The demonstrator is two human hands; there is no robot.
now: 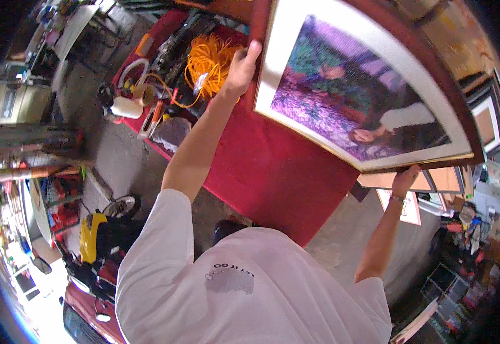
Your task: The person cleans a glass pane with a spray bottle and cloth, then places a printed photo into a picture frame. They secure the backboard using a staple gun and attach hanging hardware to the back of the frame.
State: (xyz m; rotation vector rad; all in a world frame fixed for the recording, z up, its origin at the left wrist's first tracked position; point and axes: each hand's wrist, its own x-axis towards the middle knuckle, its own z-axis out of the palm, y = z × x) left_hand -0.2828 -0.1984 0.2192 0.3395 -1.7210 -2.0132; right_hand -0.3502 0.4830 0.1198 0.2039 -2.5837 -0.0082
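Observation:
Between my two hands is a large framed picture [342, 103], tilted up over a red-covered table [273, 183]. It has a dark reddish-brown wooden frame, a wide white mat and a photo that lies sideways. My left hand [243, 69] grips the frame's left side, with the thumb up along its edge. Lower right, my right hand [406, 180] is closed round the bottom edge, its fingers partly hidden by the frame. Just left of my left hand lies a tangled heap of orange cord [209, 64].
Tools, a tape roll [143, 94] and a white bottle [127, 108] crowd the table's left end. More frames [485, 123] lean at the right. A motorcycle with a yellow panel [91, 236] stands at lower left, near a red vehicle [89, 312]. Shelves with clutter line the right.

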